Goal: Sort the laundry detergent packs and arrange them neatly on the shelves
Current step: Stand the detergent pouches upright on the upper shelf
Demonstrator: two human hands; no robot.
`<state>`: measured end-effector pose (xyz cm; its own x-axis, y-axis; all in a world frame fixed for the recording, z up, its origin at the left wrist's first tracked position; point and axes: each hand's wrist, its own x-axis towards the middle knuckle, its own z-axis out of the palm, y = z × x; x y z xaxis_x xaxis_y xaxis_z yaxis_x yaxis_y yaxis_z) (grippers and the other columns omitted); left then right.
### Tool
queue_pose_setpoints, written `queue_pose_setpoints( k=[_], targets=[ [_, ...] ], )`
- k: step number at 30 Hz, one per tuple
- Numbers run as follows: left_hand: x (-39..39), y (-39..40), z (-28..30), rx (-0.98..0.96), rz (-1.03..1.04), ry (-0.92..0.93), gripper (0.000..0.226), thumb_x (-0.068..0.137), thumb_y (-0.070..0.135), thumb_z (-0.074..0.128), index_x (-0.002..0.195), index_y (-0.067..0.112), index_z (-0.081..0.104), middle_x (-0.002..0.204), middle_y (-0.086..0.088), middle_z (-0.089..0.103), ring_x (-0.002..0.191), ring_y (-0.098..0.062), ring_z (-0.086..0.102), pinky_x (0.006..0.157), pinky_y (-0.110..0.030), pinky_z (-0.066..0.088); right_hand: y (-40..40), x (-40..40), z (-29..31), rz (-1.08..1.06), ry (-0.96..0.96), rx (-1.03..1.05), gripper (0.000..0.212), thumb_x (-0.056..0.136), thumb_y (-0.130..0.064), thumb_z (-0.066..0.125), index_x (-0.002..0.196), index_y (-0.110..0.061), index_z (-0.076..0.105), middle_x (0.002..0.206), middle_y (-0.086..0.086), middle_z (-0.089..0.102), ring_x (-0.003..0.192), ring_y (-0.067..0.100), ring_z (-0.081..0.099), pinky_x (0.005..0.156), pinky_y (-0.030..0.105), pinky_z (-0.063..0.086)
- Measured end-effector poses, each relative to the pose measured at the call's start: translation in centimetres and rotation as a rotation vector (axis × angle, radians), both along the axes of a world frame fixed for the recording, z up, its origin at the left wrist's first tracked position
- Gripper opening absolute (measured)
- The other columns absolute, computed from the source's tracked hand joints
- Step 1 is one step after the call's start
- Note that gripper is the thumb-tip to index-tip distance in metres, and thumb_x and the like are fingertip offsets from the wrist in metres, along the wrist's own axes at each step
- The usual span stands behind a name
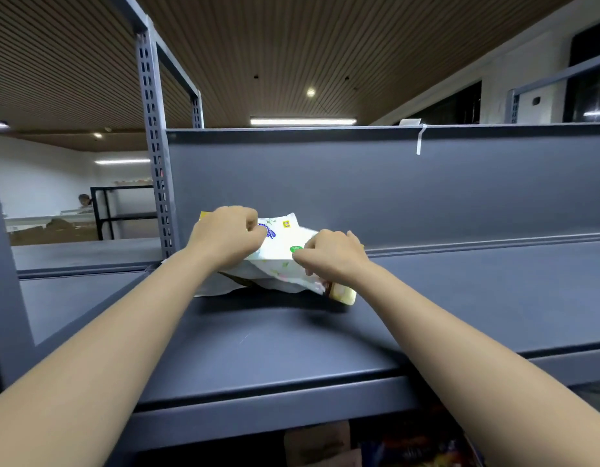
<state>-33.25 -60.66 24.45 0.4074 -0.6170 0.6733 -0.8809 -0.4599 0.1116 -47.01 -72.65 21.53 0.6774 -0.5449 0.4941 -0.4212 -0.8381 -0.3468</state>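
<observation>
Lying tilted on the grey shelf [275, 335], toward its rear and just in front of the back panel [359, 183]: one detergent pack [281, 254], caught between both hands. Left hand [228, 236] gripping the pack's upper left portion, fingers curled over the top edge, knuckles facing the camera. Right hand [328, 252] pinching the right portion, fingertips pressing down onto the front face near a small green round mark. Lower edge of the pack touching the shelf; upper edge leaning back toward the panel.

Pack: soft, crinkled plastic film, mostly white with faint pastel print, blue lettering near the top, a small yellow tag, yellowish corners showing at the upper left and lower right. Surface creasing under the grip; exact shape partly hidden by the hands. A loose white flap spreading out beneath the left wrist.

Shelf and panel: smooth, matte, painted metal with rolled front lip. Slotted upright post [155, 146] standing just left of the pack, perforated along its length.

Both forearms bare, reaching forward nearly straight from the lower corners, converging on the pack, wrists bending slightly downward.
</observation>
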Motion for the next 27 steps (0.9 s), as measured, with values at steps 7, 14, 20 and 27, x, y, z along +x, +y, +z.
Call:
queue_pose_setpoints(
  k=[7,14,20,27],
  targets=[
    [1.9,-0.6,-0.7,0.299,0.208,-0.075,0.07,0.07,0.021,0.045,0.139,0.026,0.035,0.139,-0.001,0.044,0.129,-0.026,0.036,0.099,-0.041,0.025,-1.7,-1.1,-1.0,-0.08,0.049,0.156,0.064,0.078,-0.031,0.058,0.138,-0.02,0.038,0.128,0.005,0.052,0.121,0.029,0.045,0.103,0.038,0.033],
    [1.9,0.5,0.7,0.503,0.387,0.163,0.087,0.043,0.048,0.047,0.127,0.028,0.039,0.128,-0.009,0.053,0.115,-0.031,0.042,0.083,-0.038,0.027,-2.4,-1.5,-1.0,-0.179,0.131,0.429,0.099,0.063,-0.047,0.062,0.149,-0.026,0.016,0.149,0.007,0.029,0.139,0.03,0.022,0.11,0.042,0.026],
    [3.4,2.3,-1.1,-0.018,0.286,0.573,0.098,0.061,0.061,0.06,0.139,0.01,0.029,0.14,-0.019,0.033,0.128,-0.038,0.037,0.103,-0.043,0.034,-1.3,-2.4,-0.8,-0.247,-0.092,0.592,0.05,0.067,-0.025,0.074,0.106,-0.009,0.047,0.096,0.008,0.051,0.087,0.025,0.051,0.07,0.03,0.042],
    [1.6,3.9,-2.4,-0.605,0.268,0.622,0.048,0.075,0.032,0.061,0.112,0.002,0.058,0.12,-0.018,0.059,0.108,-0.038,0.054,0.078,-0.034,0.037,1.5,-4.3,0.3,-0.133,-0.42,0.607,0.035,0.06,-0.017,0.066,0.092,-0.004,0.061,0.085,0.01,0.06,0.074,0.03,0.06,0.074,0.038,0.053]
  ],
)
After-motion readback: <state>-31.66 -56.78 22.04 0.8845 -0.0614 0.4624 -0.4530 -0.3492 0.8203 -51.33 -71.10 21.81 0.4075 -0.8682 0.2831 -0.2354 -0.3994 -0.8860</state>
